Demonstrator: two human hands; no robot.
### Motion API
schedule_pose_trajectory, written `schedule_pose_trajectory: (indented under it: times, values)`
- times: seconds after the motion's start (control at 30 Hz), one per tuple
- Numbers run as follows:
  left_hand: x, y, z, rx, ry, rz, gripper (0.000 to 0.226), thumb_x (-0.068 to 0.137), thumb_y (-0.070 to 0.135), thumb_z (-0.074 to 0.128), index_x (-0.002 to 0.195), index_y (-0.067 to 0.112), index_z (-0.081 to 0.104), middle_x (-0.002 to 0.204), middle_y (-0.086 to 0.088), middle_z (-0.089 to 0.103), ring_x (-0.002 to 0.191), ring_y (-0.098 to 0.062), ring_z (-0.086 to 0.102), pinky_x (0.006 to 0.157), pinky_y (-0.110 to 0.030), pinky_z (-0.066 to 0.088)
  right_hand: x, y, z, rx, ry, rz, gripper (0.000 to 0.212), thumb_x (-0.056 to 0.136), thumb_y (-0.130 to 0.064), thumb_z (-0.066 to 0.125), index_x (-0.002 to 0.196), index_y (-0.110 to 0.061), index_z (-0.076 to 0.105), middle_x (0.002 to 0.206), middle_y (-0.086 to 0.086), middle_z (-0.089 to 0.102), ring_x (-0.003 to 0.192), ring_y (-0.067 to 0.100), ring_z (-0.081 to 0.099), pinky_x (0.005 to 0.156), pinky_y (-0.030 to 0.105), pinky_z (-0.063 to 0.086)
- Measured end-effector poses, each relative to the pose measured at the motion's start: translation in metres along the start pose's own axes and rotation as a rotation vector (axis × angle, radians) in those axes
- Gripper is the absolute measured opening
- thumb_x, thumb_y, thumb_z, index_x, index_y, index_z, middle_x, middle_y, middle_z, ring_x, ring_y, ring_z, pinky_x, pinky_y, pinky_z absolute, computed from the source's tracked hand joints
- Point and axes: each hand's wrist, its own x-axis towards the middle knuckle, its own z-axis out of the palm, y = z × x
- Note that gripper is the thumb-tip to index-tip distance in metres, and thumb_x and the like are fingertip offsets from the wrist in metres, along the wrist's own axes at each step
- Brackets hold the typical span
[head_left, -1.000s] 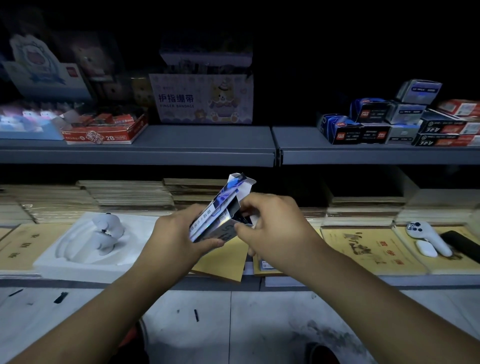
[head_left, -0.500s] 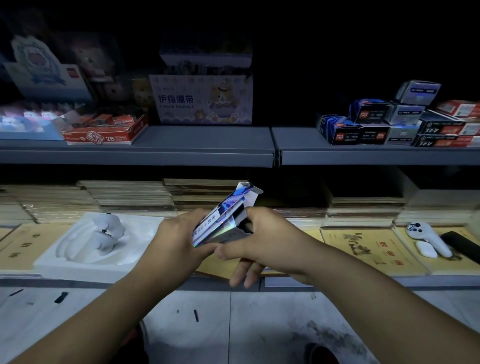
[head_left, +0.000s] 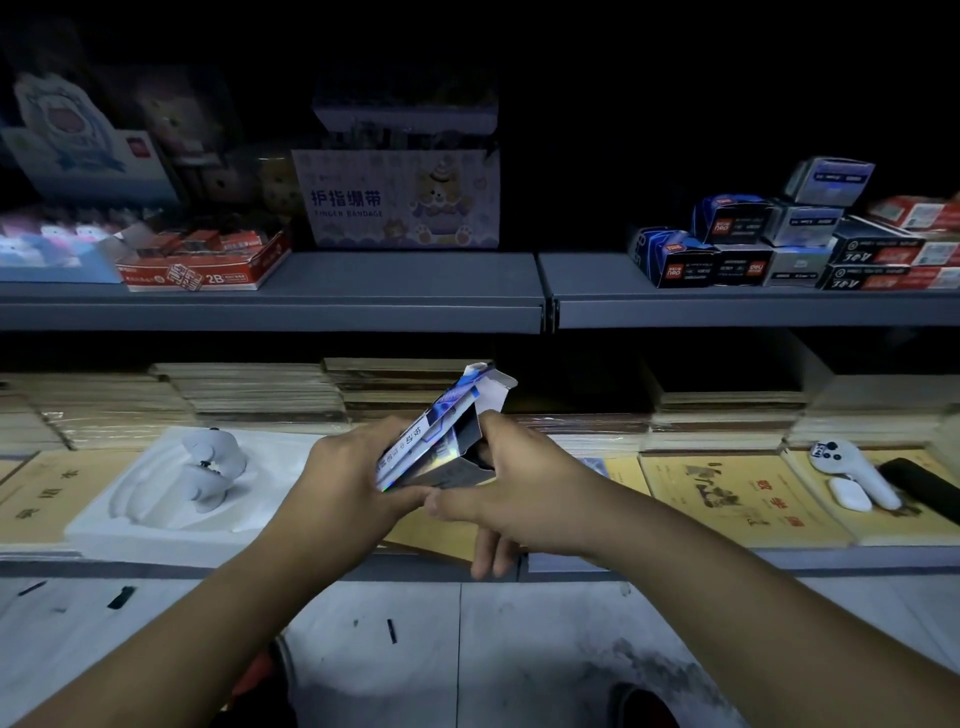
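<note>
A small blue and white cardboard box (head_left: 441, 431) with its top flap open is held tilted in front of the lower shelf. My left hand (head_left: 348, 478) grips its left side, thumb along the lower edge. My right hand (head_left: 519, 488) holds its right side with thumb and forefinger, the other fingers hanging loosely below. The box's inside is dark and I cannot tell what it holds.
A grey upper shelf (head_left: 405, 291) carries a red 2B box (head_left: 208, 260), a finger bandage carton (head_left: 400, 200) and stacked small boxes (head_left: 779, 244). Below lie notebook stacks (head_left: 249, 389), a white tray (head_left: 171, 483) and a white controller (head_left: 852, 467). Tiled floor underneath.
My right hand slid down from the box's top end to its lower right side, fingers now hanging below. The box tilted slightly more upright and to the right.
</note>
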Motion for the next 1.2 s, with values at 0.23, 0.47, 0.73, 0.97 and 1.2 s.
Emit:
schedule_pose_trajectory:
  times: [0.23,0.47,0.73,0.97,1.2]
  values:
    - [0.000,0.005,0.001,-0.014,-0.025,0.001,0.038,0.075,0.031,0.087,0.087,0.049,0.056,0.084,0.036,0.062,0.080,0.009,0.059,0.065,-0.006,0.040,0.009,0.005,-0.002,-0.471,0.267,-0.174,0.029,0.097,-0.035,0.054,0.095,-0.008,0.066,0.094,0.007,0.059,0.069,0.022,0.067,0.065,0.046,0.057]
    - [0.001,-0.005,0.000,0.033,0.047,-0.035,0.041,0.074,0.033,0.088,0.101,0.044,0.058,0.079,0.026,0.063,0.084,0.009,0.059,0.064,-0.005,0.038,0.005,0.002,-0.002,-0.170,0.433,-0.234,0.033,0.095,-0.044,0.066,0.118,-0.020,0.062,0.105,-0.003,0.057,0.066,0.019,0.066,0.066,0.044,0.062]
    - [0.001,-0.002,0.004,0.147,-0.012,-0.006,0.040,0.076,0.044,0.084,0.107,0.037,0.059,0.078,0.029,0.053,0.075,0.006,0.055,0.061,-0.008,0.037,0.010,0.005,-0.001,0.205,0.615,-0.283,0.034,0.098,-0.029,0.067,0.079,-0.001,0.063,0.071,0.030,0.056,0.040,0.023,0.050,0.035,0.024,0.040]
    - [0.003,-0.009,0.003,0.107,0.023,-0.072,0.046,0.075,0.044,0.085,0.113,0.037,0.062,0.089,0.023,0.061,0.081,0.000,0.058,0.066,-0.011,0.039,0.010,0.001,-0.013,0.408,0.759,-0.357,0.031,0.103,-0.021,0.060,0.075,-0.007,0.065,0.049,0.011,0.059,0.037,0.026,0.055,0.042,0.039,0.049]
    - [0.003,-0.005,0.004,0.095,0.024,-0.049,0.043,0.075,0.043,0.085,0.111,0.040,0.062,0.090,0.022,0.066,0.085,-0.002,0.060,0.069,-0.018,0.046,0.012,0.002,-0.004,0.477,0.566,-0.274,0.025,0.097,-0.024,0.069,0.082,-0.004,0.068,0.056,0.024,0.063,0.037,0.028,0.049,0.043,0.030,0.043]
